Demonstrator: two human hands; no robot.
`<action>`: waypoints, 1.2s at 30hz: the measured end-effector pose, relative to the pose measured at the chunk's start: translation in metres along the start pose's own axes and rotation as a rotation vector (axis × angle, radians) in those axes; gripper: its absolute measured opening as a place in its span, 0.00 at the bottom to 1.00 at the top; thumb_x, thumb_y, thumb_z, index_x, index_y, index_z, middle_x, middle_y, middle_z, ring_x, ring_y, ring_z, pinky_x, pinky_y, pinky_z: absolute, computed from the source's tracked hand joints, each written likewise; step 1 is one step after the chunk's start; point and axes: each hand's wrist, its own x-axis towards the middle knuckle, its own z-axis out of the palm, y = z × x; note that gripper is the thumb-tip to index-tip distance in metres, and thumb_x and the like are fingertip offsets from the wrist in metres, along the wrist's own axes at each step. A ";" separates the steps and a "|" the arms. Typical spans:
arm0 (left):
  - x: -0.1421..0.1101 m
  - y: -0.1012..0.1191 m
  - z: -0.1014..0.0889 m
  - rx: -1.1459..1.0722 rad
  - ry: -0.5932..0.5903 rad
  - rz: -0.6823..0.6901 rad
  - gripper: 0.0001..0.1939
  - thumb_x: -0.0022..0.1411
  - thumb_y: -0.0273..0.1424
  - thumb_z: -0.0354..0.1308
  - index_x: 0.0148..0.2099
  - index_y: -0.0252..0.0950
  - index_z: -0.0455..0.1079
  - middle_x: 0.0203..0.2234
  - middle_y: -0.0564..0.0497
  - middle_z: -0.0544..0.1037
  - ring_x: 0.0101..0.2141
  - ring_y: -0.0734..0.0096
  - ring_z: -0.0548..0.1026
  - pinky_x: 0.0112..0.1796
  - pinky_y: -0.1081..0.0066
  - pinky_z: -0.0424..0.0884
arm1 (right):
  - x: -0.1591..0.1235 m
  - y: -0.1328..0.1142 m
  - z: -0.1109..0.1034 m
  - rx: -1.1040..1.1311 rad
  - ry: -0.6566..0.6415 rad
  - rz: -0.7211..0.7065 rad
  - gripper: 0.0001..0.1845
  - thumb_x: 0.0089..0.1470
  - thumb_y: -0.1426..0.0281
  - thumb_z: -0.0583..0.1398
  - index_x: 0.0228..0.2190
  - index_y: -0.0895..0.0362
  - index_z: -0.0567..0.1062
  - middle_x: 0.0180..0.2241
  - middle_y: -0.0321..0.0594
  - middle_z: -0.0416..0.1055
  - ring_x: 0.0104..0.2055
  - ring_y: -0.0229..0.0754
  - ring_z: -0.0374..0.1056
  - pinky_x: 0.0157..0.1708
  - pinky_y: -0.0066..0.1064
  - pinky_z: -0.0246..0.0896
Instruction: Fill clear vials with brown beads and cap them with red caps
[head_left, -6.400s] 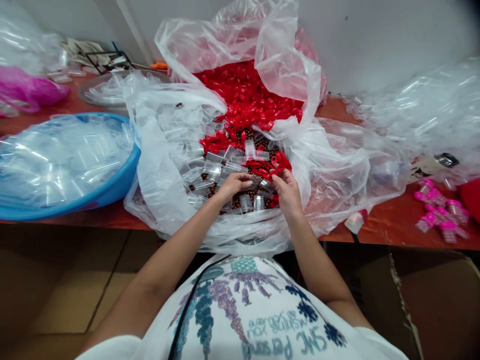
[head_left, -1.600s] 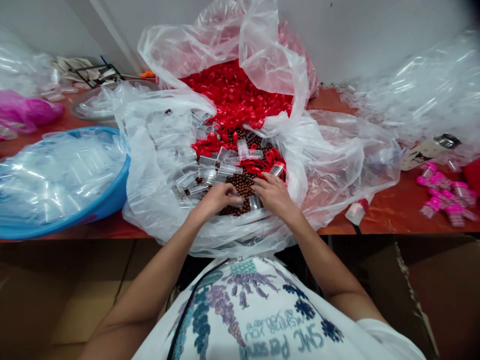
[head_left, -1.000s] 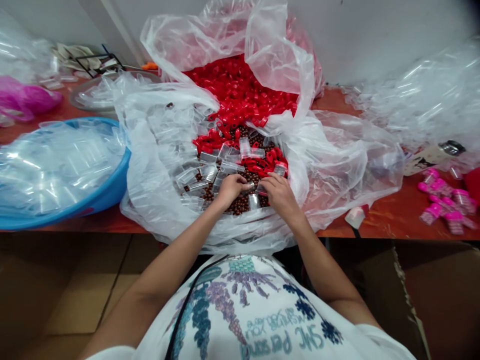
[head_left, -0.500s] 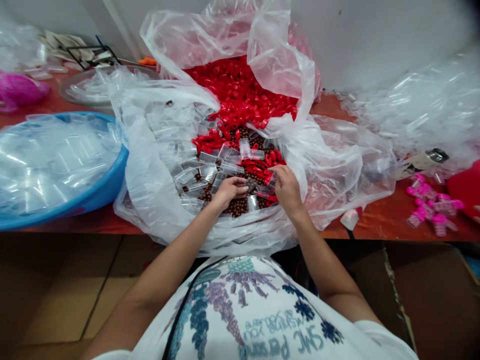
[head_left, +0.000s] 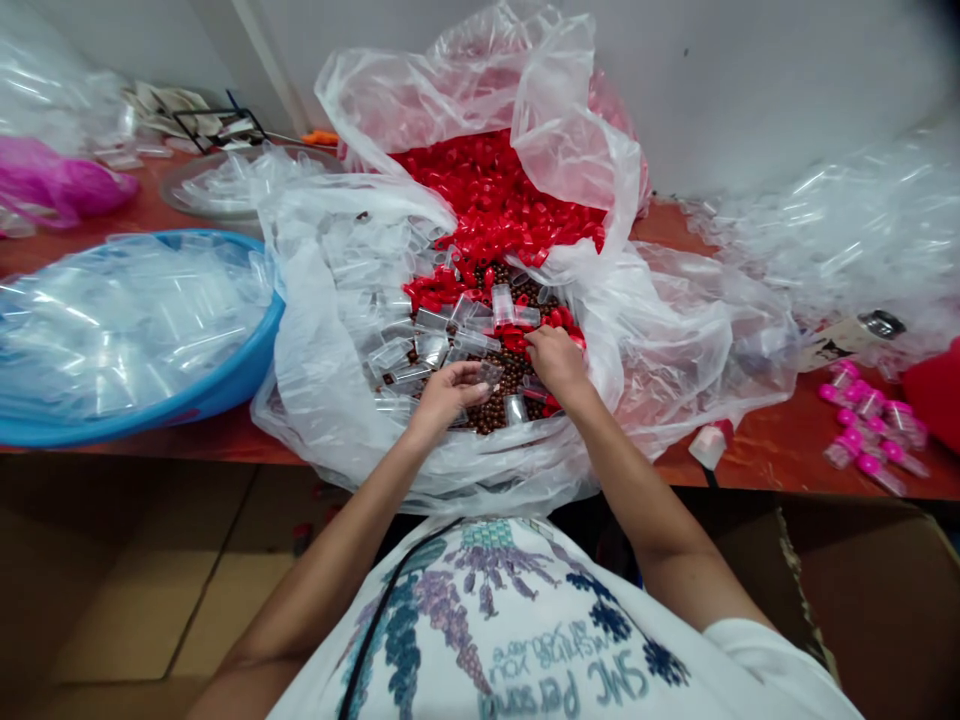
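- The left hand (head_left: 444, 394) pinches a small clear vial (head_left: 489, 373) above the brown beads (head_left: 501, 400).
- The right hand (head_left: 555, 360) reaches into the red caps (head_left: 517, 338), fingers curled; whether it grips one is unclear.
- Everything sits in a clear plastic bag (head_left: 315, 330) on the worktop (head_left: 780, 445).

the left hand (head_left: 444, 396) holds a clear tube (head_left: 489, 373) over brown beads (head_left: 501, 410); the right hand (head_left: 553, 361) touches red caps (head_left: 510, 338).
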 end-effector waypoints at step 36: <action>-0.025 0.000 0.007 0.023 -0.142 -0.058 0.24 0.41 0.31 0.71 0.44 0.34 0.75 0.35 0.48 0.79 0.32 0.69 0.76 0.38 0.66 0.73 | -0.036 -0.039 -0.023 1.551 0.243 0.289 0.24 0.50 0.58 0.62 0.47 0.51 0.62 0.34 0.34 0.71 0.32 0.36 0.70 0.29 0.28 0.69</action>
